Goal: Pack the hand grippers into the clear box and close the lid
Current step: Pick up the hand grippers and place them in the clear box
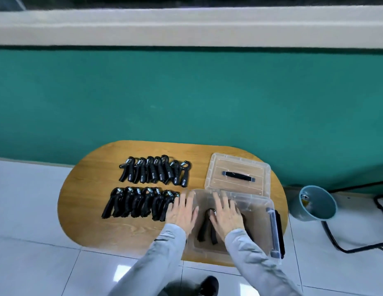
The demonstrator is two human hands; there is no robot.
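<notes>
Black hand grippers lie in two rows on the oval wooden table (122, 231): a back row (154, 170) and a front row (137, 201). The clear box (273, 229) stands open at the table's right front, with a few grippers (204, 228) lying inside. Its clear lid (237, 174), which has a black handle, lies flat just behind it. My left hand (182, 210) rests with straight fingers at the right end of the front row, beside the box's left wall. My right hand (226, 212) is spread flat inside the box, over the grippers there.
A teal bin (316, 202) stands on the tiled floor right of the table, with black cables (336, 242) running past it. A teal wall rises behind the table. A dark shoe (209, 285) shows below the table's front edge.
</notes>
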